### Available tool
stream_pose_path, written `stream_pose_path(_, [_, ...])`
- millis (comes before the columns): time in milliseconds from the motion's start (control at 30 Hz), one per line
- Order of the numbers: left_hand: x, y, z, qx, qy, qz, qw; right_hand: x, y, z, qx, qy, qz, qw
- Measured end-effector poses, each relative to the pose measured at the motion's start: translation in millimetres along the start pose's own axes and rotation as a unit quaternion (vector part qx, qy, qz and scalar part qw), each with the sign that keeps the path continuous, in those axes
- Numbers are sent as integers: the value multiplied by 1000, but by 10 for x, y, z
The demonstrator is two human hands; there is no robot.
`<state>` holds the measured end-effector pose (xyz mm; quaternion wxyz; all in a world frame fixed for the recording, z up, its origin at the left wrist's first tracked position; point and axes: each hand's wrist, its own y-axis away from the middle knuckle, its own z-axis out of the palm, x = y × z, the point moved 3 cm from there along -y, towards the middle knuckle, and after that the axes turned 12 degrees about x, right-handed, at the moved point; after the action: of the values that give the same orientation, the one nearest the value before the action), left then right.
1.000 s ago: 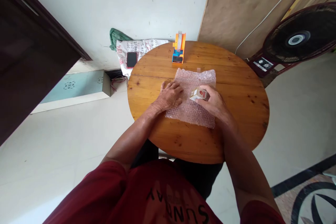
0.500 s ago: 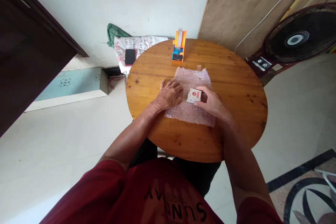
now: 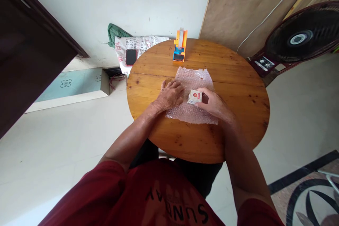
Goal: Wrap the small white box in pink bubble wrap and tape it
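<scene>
A sheet of pinkish bubble wrap [image 3: 194,114] lies on the round wooden table [image 3: 238,102]. My right hand [image 3: 213,104] holds a small white box [image 3: 195,96] with red printing over the middle of the sheet, thumb on the near side and fingers on the far side. Whether the box rests on the wrap I cannot tell. My left hand [image 3: 171,95] lies flat on the left part of the sheet, fingers spread, close to the box but apart from it. A short strip of tape [image 3: 200,71] shows at the sheet's far edge.
An orange and blue tape dispenser [image 3: 180,46] stands at the table's far side. Past the far left edge, a phone [image 3: 131,57] lies on a printed white sack [image 3: 122,51]. A large fan [image 3: 299,39] is at the right, beyond the table.
The far-edge tape strip, which stuck out past the wrap, now shows against it. The wrap's near right edge has shifted slightly. Both hands and the box stay nearly in place.
</scene>
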<state>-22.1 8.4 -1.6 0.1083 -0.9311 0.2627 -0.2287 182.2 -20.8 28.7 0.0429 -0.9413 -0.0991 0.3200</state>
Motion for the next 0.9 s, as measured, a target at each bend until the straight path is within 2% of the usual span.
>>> stream_pose_path(200, [-3, -6, 6, 7, -3, 0, 1000, 6, 0, 14, 17, -3, -3, 1000])
stream_pose_path(633, [-27, -24, 33, 16, 11, -7, 1000, 40, 6, 7, -4, -4, -14, 1000])
stream_pose_path(700, [-11, -36, -29, 22, 22, -27, 999, 56, 18, -22, -8, -18, -11, 1000])
stream_pose_path(767, [64, -23, -172, 28, 30, -44, 998, 77, 31, -61, -14, -44, -7, 999])
stream_pose_path(833, [219, 33, -362, 33, 21, -14, 999, 106, 41, -86, -25, -86, -2, 996])
stream_pose_path(900, [414, 149, -500, -8, 1, 44, 999, 141, 42, -83, -31, -129, 0, 991])
